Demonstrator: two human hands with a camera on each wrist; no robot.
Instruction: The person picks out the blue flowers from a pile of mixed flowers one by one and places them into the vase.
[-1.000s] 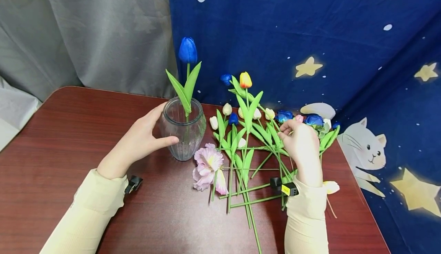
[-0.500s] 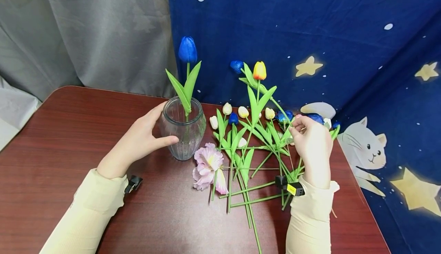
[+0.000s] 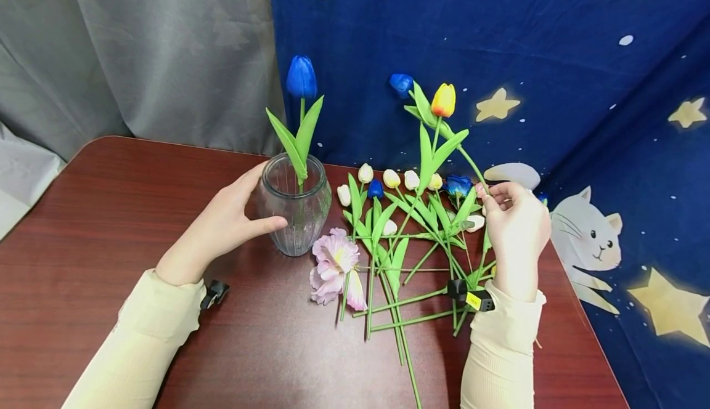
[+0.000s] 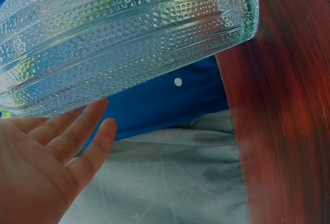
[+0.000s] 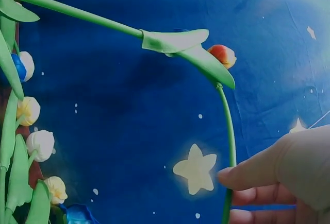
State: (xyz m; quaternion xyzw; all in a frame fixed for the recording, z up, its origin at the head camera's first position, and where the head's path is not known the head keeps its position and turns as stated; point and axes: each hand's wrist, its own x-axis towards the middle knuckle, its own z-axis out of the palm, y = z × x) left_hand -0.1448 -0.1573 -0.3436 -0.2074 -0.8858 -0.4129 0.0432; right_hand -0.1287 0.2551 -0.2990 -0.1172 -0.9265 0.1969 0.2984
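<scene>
A ribbed glass vase point(image 3: 296, 227) stands upright with one blue tulip point(image 3: 302, 77) in it. My left hand point(image 3: 224, 227) is spread at the vase's left side, with the thumb across its front and nearly straight fingers reaching behind. In the left wrist view, the fingers point(image 4: 77, 141) lie along the glass. My right hand point(image 3: 518, 227) pinches the green stem of a second blue tulip point(image 3: 401, 85), raised at a slant. A yellow-red tulip point(image 3: 443, 100) leans up against it, its stem running down into the flower pile. The right wrist view shows the pinched stem point(image 5: 230, 141).
Several white tulips point(image 3: 391, 179), a short blue tulip point(image 3: 375, 188), a blue rose point(image 3: 458, 185) and a pink-purple flower point(image 3: 334, 258) lie with crossed stems on the brown table point(image 3: 249, 347). A grey curtain point(image 3: 194, 45) and a blue starry curtain point(image 3: 499, 27) hang behind.
My right hand has moved right, drawing the pinched blue tulip up and to the right. The yellow-red tulip has lifted and shifted right with it. The left hand and vase have stayed put.
</scene>
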